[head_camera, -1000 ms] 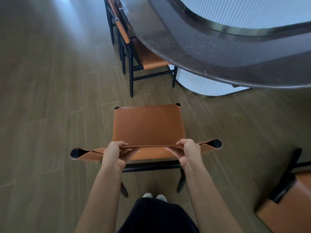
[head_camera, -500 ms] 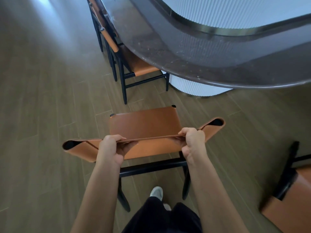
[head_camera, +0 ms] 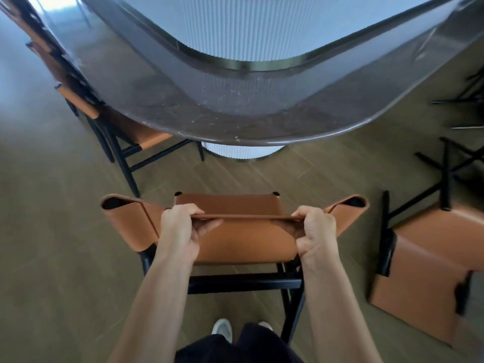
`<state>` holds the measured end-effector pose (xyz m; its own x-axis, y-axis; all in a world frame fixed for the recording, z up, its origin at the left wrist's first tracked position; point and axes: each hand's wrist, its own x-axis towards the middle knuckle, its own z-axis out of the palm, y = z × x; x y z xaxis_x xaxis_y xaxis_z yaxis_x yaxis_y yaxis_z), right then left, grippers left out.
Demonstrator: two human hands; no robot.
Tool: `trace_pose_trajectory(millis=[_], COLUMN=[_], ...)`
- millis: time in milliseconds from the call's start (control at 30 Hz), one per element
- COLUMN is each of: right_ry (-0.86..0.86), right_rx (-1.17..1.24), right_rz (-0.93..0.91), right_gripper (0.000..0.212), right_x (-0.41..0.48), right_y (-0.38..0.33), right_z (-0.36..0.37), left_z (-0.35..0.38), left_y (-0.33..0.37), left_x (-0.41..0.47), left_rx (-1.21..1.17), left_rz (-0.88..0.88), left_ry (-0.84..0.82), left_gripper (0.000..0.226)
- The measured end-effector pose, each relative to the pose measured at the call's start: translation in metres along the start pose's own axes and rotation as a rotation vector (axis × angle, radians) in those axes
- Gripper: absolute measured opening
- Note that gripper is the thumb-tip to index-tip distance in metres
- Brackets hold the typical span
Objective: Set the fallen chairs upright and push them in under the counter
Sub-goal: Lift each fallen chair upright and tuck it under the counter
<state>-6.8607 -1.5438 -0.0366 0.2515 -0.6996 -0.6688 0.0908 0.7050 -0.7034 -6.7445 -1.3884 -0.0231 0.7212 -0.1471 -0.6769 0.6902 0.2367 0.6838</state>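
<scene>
1. The chair in hand (head_camera: 246,242) stands upright on the floor (head_camera: 65,231), just short of the rounded end of the counter (head_camera: 183,100), with its seat facing in. It isn't tucked under yet.
2. The left hand (head_camera: 180,229) and right hand (head_camera: 315,231) each curl over the top edge of the leather backrest (head_camera: 131,224), one either side of centre. Neither holds anything else.
3. Handling, my read:
   - The thin black frame and sling leather look light to moderate, so it's a one-person job.
   - The frame looks stiff. The backrest is soft, and the strap gives between the fists, so steering from there will be sloppy.
   - A better hold is out at the strap ends where the posts sit, or on the rear rail.
   - The leather looks smooth, so grip round it rather than press flat.
   - Push straight, since the legs may chatter on the floor.
4. Count:
   - One chair is in hand.
   - One fallen chair (head_camera: 424,271) lies on its side by the right edge of the floor, legs pointing away.
   - There are more black legs (head_camera: 461,100) far right, possibly another fallen chair. I can't tell.
   - At least two tucked chairs (head_camera: 141,132) sit along the counter's left edge.
   - There is one counter.
</scene>
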Motion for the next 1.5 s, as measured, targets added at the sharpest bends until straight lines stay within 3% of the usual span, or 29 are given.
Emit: trace_pose_trajectory(millis=[433,900,1500], right_ry=[0.093,0.131,0.065], right_rx=[0.100,0.150,-0.052], right_rz=[-0.117,-0.192,-0.089], right_gripper=[0.022,0.019,0.025], right_x=[0.072,0.143,0.325], right_y=[-0.133,-0.235,-0.380], right_z=[-0.099,-0.140,-0.063], left_z=[0.171,0.309,0.498], left_y=[-0.078,-0.122,-0.114], left_x=[-0.022,-0.021,0.067], left_rx=[0.042,0.070,-0.019], left_rz=[-0.022,-0.023,-0.083], left_ry=[-0.249,-0.336,-0.140], left_gripper=[0.021,0.025,0.023])
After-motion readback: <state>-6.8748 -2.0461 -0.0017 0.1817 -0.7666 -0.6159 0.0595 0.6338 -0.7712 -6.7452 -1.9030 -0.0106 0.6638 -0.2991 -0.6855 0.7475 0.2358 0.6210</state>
